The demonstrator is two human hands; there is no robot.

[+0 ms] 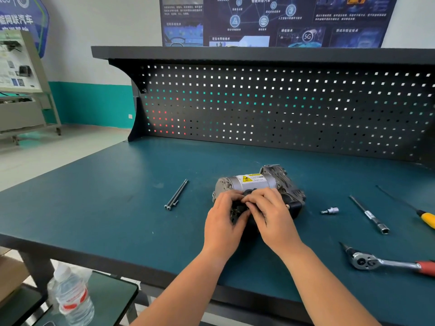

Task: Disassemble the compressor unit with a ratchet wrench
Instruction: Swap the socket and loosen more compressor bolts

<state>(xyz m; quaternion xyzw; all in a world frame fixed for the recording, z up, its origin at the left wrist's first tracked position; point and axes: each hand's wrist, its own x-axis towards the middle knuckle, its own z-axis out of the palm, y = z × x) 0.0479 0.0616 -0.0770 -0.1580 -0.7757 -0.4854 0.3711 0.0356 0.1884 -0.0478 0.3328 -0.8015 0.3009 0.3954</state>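
Reaching in from the bottom edge of the head view, I have both forearms angled inward so that they converge on the compressor unit (254,182). It lies on its side near the middle of the green workbench (117,196), silver cylinder with the yellow warning label facing up, darker ribbed end pointing right and away.

My left hand (224,222) comes in palm down with the wrist nearly straight, fingers curled over the left half of the unit's near face, thumb tucked toward the black part there. My right hand (270,215) sits just beside it, back of the hand up, knuckles bent, fingers folded down onto the same black part. The fingertips of the two hands meet at its top. Both hands grip the near side closely. What sits under the fingertips is covered, and I cannot tell what it is.

The ratchet wrench (376,262) lies untouched on the bench to the right of my right forearm, its head nearest the arm and its red handle running off the right edge. Farther back on that side lies an extension bar (369,215), with a small socket bit (330,210) between it and the unit, and a yellow-handled screwdriver (426,218) at the right edge. Left of the unit, well apart, two long bolts (177,195) lie side by side. A pegboard (282,109) stands behind the bench.
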